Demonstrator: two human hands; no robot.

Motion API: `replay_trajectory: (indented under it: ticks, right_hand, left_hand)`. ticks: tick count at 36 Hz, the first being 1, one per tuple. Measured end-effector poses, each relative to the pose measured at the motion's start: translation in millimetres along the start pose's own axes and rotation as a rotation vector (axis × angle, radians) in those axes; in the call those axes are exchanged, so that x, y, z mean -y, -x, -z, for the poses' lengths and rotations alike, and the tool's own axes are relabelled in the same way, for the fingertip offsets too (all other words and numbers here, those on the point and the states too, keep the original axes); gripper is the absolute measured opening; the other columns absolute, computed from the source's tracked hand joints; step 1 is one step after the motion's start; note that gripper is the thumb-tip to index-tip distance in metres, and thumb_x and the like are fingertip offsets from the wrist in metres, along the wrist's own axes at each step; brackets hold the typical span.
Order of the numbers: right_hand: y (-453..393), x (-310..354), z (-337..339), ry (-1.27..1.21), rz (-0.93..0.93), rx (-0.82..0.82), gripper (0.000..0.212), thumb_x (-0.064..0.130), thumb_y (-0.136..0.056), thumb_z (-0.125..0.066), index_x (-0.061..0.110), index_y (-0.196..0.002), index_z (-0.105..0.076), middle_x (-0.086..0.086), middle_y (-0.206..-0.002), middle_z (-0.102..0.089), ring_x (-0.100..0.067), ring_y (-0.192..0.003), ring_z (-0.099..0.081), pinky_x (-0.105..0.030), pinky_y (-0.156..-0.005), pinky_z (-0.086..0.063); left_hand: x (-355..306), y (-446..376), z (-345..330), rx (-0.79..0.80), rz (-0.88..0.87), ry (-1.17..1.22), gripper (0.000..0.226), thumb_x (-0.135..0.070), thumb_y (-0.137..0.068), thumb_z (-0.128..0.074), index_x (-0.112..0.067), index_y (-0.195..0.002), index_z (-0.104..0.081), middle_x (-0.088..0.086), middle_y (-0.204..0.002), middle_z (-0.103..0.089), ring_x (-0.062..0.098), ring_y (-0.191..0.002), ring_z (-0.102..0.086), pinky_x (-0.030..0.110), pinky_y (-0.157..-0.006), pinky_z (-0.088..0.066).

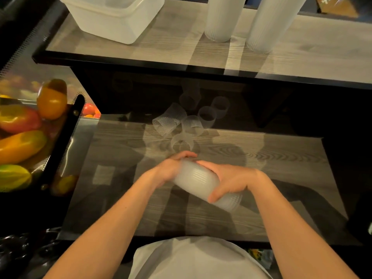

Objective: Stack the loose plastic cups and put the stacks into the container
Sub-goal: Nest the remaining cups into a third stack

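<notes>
- Your left hand (171,170) wraps the far end of a translucent ribbed plastic cup stack (203,183), fingers curled over the top, wrist bent inward.
- Your right hand (228,181) grips the same stack nearer its near end, thumb on the near side, fingers curled over it; palm faces left.
- Stack lies tilted, far end up-left, near end down-right, held just above the grey wood-grain lower table (271,158). Can't tell if it touches the surface.
- Both forearms come in from the bottom edge and converge on the stack.
- Loose clear ribbed cups (192,124) lie tipped in a cluster just beyond your hands, some touching each other.
- White translucent rectangular plastic container (118,19) sits on the upper shelf, far left.
- Two tall upright cup stacks (221,19) stand right of the container, apart from it.
- Mixed fruit (20,125) at the left edge.
</notes>
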State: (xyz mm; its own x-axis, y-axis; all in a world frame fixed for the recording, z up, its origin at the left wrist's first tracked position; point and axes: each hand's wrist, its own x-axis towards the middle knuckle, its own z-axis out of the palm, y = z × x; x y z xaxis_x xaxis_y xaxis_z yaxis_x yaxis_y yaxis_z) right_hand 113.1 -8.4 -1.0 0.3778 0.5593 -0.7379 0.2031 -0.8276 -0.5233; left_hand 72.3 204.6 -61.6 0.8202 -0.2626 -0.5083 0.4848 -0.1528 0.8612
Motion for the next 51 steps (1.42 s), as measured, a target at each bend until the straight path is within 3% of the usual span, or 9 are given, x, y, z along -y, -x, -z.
replay_trajectory:
  ticks: [5,11,17,22,30,36,41,48,51]
  right_hand:
    - [6,-13,5,-0.090,-0.081,-0.070,0.117,0.031,-0.075,-0.087,0.037,-0.159,-0.007,0.009,-0.150,-0.039,-0.013,-0.128,-0.044,-0.031,-0.104,-0.041]
    - [3,-32,1,-0.194,-0.246,-0.129,0.119,0.038,-0.071,-0.086,0.034,-0.160,-0.007,0.002,-0.143,-0.048,-0.020,-0.123,-0.050,-0.040,-0.105,-0.045]
    - [-1,-33,-2,-0.321,-0.259,-0.161,0.122,0.041,-0.068,-0.086,0.036,-0.160,-0.007,0.004,-0.143,-0.047,-0.019,-0.124,-0.049,-0.037,-0.101,-0.046]
    - [-3,-26,4,-0.268,-0.174,-0.074,0.118,0.041,-0.067,-0.087,0.037,-0.158,-0.011,0.009,-0.151,-0.040,-0.015,-0.132,-0.043,-0.041,-0.112,-0.039]
    - [-8,-20,6,-0.267,-0.138,-0.091,0.106,0.027,-0.072,-0.087,0.035,-0.155,-0.021,0.013,-0.131,-0.051,-0.008,-0.116,-0.052,-0.028,-0.090,-0.048]
    - [-8,-24,4,-0.385,-0.230,-0.205,0.103,0.030,-0.077,-0.084,0.034,-0.155,-0.018,0.005,-0.134,-0.051,-0.016,-0.118,-0.052,-0.037,-0.099,-0.048]
    - [-7,-17,5,-0.369,-0.167,-0.192,0.105,0.026,-0.080,-0.082,0.034,-0.158,-0.013,0.010,-0.137,-0.044,-0.012,-0.121,-0.047,-0.031,-0.097,-0.042]
    - [-9,-6,11,-0.227,-0.068,-0.041,0.106,0.032,-0.073,-0.087,0.046,-0.153,-0.019,0.013,-0.137,-0.050,-0.011,-0.121,-0.052,-0.041,-0.104,-0.048]
    - [-14,-2,10,-0.204,-0.084,-0.055,0.112,0.034,-0.073,-0.086,0.043,-0.156,-0.011,0.010,-0.137,-0.049,-0.013,-0.120,-0.052,-0.042,-0.103,-0.048]
  left_hand:
    - [-9,-27,-10,-0.552,-0.172,-0.231,0.059,0.008,-0.083,-0.052,-0.043,-0.111,-0.057,-0.010,-0.127,-0.045,0.018,-0.128,-0.040,0.033,-0.107,-0.038]
    - [12,-35,-3,-0.368,-0.130,-1.266,0.036,-0.019,-0.093,-0.056,-0.034,-0.126,-0.059,-0.008,-0.131,-0.063,0.013,-0.135,-0.043,0.042,-0.123,0.000]
    - [0,-17,-19,-0.504,-0.091,0.104,0.024,-0.018,-0.103,-0.047,-0.017,-0.123,-0.060,-0.004,-0.107,-0.068,0.014,-0.099,-0.063,0.023,-0.084,-0.045]
    - [-4,-13,-10,-0.440,-0.076,0.107,0.035,-0.021,-0.104,-0.046,-0.025,-0.138,-0.052,-0.002,-0.136,-0.057,0.015,-0.127,-0.051,0.037,-0.111,-0.039]
    - [-1,-11,6,-0.443,-0.116,-0.002,0.079,-0.035,-0.083,-0.077,-0.039,-0.147,-0.029,-0.008,-0.146,-0.037,0.012,-0.130,-0.040,0.036,-0.106,-0.041]
    - [3,-15,34,-0.408,-0.059,0.568,0.032,-0.045,-0.086,-0.063,-0.021,-0.106,-0.060,0.010,-0.106,-0.057,0.016,-0.086,-0.056,0.033,-0.080,-0.049]
    - [2,-21,36,-0.324,0.054,0.271,0.041,-0.043,-0.101,-0.048,-0.021,-0.135,-0.056,0.000,-0.128,-0.065,0.015,-0.119,-0.060,0.039,-0.108,-0.044]
    - [-11,-19,33,-0.183,-0.014,-0.126,0.021,-0.037,-0.103,-0.048,-0.030,-0.100,-0.068,-0.005,-0.100,-0.070,0.014,-0.099,-0.064,0.032,-0.087,-0.049]
    - [-17,-27,24,-0.261,-0.141,-0.420,0.026,-0.037,-0.103,-0.044,-0.026,-0.116,-0.064,-0.006,-0.117,-0.060,0.010,-0.109,-0.055,0.029,-0.092,-0.045]
